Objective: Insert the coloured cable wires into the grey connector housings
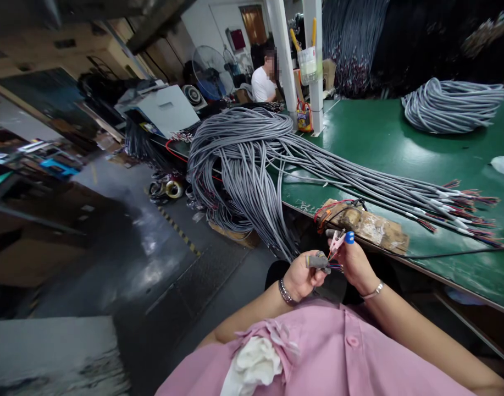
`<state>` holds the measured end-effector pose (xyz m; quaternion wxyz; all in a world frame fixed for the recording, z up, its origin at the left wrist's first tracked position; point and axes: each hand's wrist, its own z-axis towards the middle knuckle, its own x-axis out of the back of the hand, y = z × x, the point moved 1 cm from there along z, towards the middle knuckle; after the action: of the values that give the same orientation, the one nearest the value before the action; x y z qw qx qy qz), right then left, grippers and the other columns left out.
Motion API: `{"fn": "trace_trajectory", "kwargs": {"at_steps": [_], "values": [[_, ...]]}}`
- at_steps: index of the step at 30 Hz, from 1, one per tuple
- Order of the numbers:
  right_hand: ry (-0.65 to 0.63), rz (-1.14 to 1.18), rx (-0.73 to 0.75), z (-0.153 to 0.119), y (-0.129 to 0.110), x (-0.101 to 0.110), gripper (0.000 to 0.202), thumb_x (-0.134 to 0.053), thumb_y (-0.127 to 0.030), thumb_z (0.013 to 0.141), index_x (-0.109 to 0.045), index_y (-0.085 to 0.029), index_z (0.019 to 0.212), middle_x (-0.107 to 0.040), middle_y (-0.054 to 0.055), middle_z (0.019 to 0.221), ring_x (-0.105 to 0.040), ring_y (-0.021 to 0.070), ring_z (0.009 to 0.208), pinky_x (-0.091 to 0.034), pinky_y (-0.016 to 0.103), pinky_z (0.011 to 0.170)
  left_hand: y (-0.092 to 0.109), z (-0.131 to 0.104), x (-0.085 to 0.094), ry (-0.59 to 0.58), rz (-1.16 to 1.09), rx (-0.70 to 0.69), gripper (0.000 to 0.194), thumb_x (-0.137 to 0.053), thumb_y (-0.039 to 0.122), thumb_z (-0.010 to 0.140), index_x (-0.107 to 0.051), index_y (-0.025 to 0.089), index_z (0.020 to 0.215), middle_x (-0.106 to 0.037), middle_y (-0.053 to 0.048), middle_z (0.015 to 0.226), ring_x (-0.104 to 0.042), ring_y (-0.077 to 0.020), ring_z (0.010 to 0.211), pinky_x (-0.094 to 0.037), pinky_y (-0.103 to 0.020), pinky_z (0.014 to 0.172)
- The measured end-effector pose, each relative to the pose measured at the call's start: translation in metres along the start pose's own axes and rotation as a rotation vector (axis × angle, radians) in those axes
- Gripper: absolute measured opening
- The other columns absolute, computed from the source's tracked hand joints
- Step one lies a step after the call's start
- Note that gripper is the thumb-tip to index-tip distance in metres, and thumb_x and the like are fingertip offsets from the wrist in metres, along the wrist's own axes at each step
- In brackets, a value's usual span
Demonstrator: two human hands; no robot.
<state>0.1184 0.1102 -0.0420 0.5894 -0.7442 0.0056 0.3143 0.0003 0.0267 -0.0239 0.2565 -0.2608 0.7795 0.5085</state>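
Observation:
My left hand [304,276], with grey finger covers, is closed around the end of a grey cable whose thin coloured wires [335,266] stick out to the right. Close beside it, my right hand [353,264] pinches a small pale pink clip-like tool [336,242]; a blue cover [349,237] is on one of its fingers. The tool's tip is near the wires. Just beyond my hands, a worn wooden block [371,228] with red and black wires lies at the edge of the green table [367,132].
A large bundle of grey cables [243,159] hangs over the table's left edge, its stripped ends spread at the right. A coiled cable bundle [453,104] lies at the back right. White posts [313,66] rise behind. A person in white [262,85] sits farther back.

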Motion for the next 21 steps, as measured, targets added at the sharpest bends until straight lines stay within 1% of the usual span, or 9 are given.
{"fn": "trace_trajectory", "kwargs": {"at_steps": [2, 3, 6, 10, 13, 15, 17, 21], "values": [[-0.018, 0.178, -0.135, 0.003, 0.002, -0.003, 0.049, -0.058, -0.066, 0.075, -0.069, -0.018, 0.080, -0.062, 0.004, 0.069, -0.051, 0.0144, 0.058, -0.043, 0.027, 0.054, -0.001, 0.001, 0.001, -0.001, -0.001, 0.009, 0.013, -0.061, 0.022, 0.064, -0.049, 0.017, 0.064, -0.047, 0.002, 0.040, -0.030, -0.0055, 0.029, -0.014, -0.019, 0.034], [-0.011, 0.236, -0.177, 0.004, 0.002, -0.004, 0.048, -0.062, -0.064, 0.074, -0.070, -0.018, 0.083, -0.063, 0.004, 0.071, -0.052, 0.0142, 0.058, -0.044, 0.027, 0.054, -0.002, 0.001, 0.002, 0.001, 0.002, 0.012, 0.014, -0.061, 0.023, 0.064, -0.048, 0.017, 0.064, -0.047, 0.002, 0.040, -0.030, -0.0054, 0.029, -0.014, -0.019, 0.034], [0.023, 0.313, -0.199, 0.006, 0.002, -0.006, 0.041, -0.069, -0.056, 0.072, -0.071, -0.016, 0.084, -0.063, 0.003, 0.068, -0.051, 0.0123, 0.057, -0.043, 0.024, 0.053, -0.002, 0.002, 0.002, 0.008, 0.013, 0.020, 0.018, -0.062, 0.024, 0.064, -0.046, 0.017, 0.063, -0.047, 0.003, 0.040, -0.029, -0.0051, 0.029, -0.014, -0.018, 0.034], [0.032, 0.332, -0.195, 0.005, 0.000, -0.007, 0.040, -0.069, -0.054, 0.073, -0.071, -0.016, 0.085, -0.063, 0.003, 0.070, -0.052, 0.0121, 0.058, -0.044, 0.024, 0.055, -0.003, 0.002, 0.003, 0.011, 0.017, 0.035, 0.017, -0.062, 0.024, 0.064, -0.046, 0.017, 0.064, -0.047, 0.003, 0.040, -0.029, -0.0054, 0.029, -0.014, -0.019, 0.034], [-0.027, 0.343, -0.238, 0.003, -0.002, -0.006, 0.043, -0.062, -0.061, 0.076, -0.069, -0.019, 0.083, -0.064, 0.003, 0.074, -0.054, 0.0130, 0.060, -0.045, 0.025, 0.057, -0.002, 0.000, 0.002, 0.035, 0.033, 0.019, 0.016, -0.061, 0.024, 0.065, -0.047, 0.017, 0.064, -0.047, 0.003, 0.040, -0.029, -0.0048, 0.029, -0.014, -0.018, 0.034], [-0.077, 0.319, -0.256, 0.001, -0.004, -0.005, 0.047, -0.055, -0.066, 0.077, -0.067, -0.021, 0.080, -0.064, 0.003, 0.076, -0.054, 0.0138, 0.061, -0.046, 0.027, 0.058, -0.002, -0.003, 0.001, 0.068, 0.069, -0.009, 0.016, -0.061, 0.026, 0.065, -0.048, 0.016, 0.064, -0.047, 0.003, 0.041, -0.029, -0.0044, 0.029, -0.014, -0.018, 0.034], [-0.101, 0.275, -0.263, -0.001, -0.005, -0.002, 0.049, -0.051, -0.068, 0.078, -0.067, -0.022, 0.082, -0.065, 0.004, 0.078, -0.055, 0.0147, 0.062, -0.046, 0.028, 0.058, -0.004, -0.007, 0.000, 0.109, 0.122, -0.051, 0.019, -0.064, 0.028, 0.066, -0.050, 0.016, 0.065, -0.048, 0.003, 0.041, -0.031, -0.0045, 0.030, -0.015, -0.018, 0.034], [-0.091, 0.236, -0.253, -0.003, -0.007, 0.002, 0.037, -0.059, -0.058, 0.079, -0.068, -0.023, 0.090, -0.066, 0.004, 0.084, -0.057, 0.0150, 0.066, -0.045, 0.026, 0.057, -0.008, -0.014, -0.004, 0.165, 0.184, -0.150, 0.023, -0.067, 0.032, 0.069, -0.052, 0.015, 0.066, -0.052, 0.002, 0.045, -0.036, -0.0056, 0.032, -0.017, -0.019, 0.032]]}}
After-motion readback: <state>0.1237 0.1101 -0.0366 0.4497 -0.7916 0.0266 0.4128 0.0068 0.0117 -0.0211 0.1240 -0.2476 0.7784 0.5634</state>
